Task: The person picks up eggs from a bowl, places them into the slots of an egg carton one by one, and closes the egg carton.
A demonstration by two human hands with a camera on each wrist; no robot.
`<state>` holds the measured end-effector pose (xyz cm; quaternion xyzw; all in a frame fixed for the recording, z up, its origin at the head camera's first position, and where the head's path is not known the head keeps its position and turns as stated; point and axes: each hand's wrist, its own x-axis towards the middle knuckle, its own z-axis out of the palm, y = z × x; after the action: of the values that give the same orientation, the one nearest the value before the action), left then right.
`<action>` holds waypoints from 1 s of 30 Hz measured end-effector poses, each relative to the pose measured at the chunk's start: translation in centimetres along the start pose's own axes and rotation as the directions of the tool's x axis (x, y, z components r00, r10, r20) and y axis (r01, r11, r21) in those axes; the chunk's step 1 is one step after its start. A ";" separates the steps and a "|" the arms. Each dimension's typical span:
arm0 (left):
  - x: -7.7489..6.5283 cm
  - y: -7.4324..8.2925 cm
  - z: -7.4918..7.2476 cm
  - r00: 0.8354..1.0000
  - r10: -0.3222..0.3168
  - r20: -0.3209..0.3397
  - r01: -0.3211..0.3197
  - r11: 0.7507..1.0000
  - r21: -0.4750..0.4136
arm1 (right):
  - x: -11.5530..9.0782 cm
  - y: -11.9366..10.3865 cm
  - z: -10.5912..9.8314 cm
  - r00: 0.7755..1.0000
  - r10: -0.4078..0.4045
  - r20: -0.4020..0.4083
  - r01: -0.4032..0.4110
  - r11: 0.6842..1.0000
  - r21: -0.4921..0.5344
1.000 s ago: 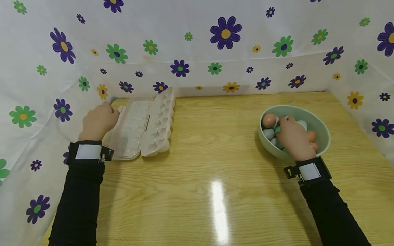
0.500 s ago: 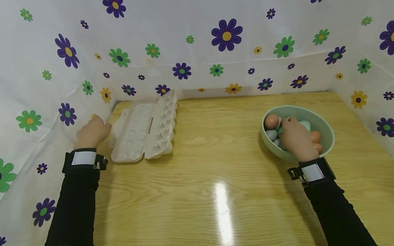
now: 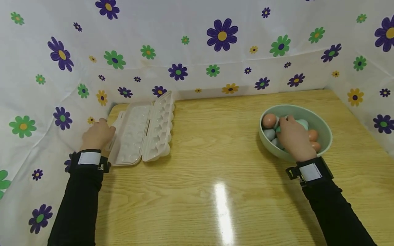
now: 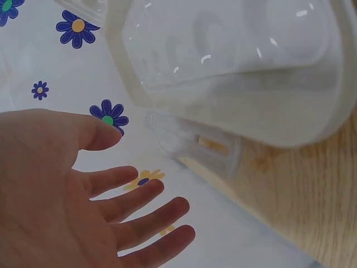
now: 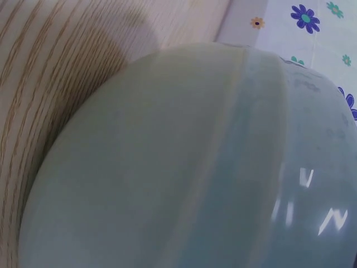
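Note:
An egg carton (image 3: 132, 133) of clear plastic lies unfolded at the table's left, its cupped half (image 3: 160, 128) tilted up. Just left of its flat half is my left hand (image 3: 98, 135). The left wrist view shows that hand (image 4: 72, 190) palm visible, fingers loosely extended and apart from the carton (image 4: 240, 95). On the right stands a pale green bowl (image 3: 323, 133) of brown, grey and green eggs. Down among the eggs reaches my right hand (image 3: 293, 138), beside a brown egg (image 3: 269, 120); its fingertips are hidden. Only the bowl's outer wall (image 5: 122, 156) fills the right wrist view.
The wooden table (image 3: 197, 160) stretches between carton and bowl, with a light reflection near its front. A white flowered cloth (image 3: 197, 48) hangs behind and along both sides. Left of the carton, the cloth stands close to my left hand.
My left hand has drawn back from the carton's left edge, slightly toward me. My right hand has stayed in the bowl. The head view has shifted a little.

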<state>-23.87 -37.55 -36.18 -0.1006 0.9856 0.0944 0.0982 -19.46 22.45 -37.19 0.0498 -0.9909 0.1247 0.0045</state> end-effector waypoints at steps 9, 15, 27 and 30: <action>-0.1 0.0 1.3 1.000 0.000 0.018 0.000 1.000 0.030 | 0.2 0.0 0.2 1.000 0.001 0.012 -0.001 1.000 -0.002; 0.3 -0.1 2.3 1.000 -0.004 0.025 0.004 1.000 0.026 | 0.1 -0.2 0.0 1.000 -0.001 0.014 0.002 1.000 -0.006; 0.8 0.6 2.9 1.000 0.013 0.007 -0.013 0.998 0.056 | 0.0 -0.1 0.1 0.999 -0.003 -0.033 0.003 1.000 -0.002; 0.8 0.7 2.8 1.000 0.024 -0.018 -0.023 0.998 0.060 | 0.0 0.0 0.3 0.999 0.002 -0.033 -0.002 1.000 -0.003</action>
<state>-24.27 -36.47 -38.98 -0.0868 0.9899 0.0652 0.0910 -19.48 22.35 -37.44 0.0466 -0.9910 0.1238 0.0209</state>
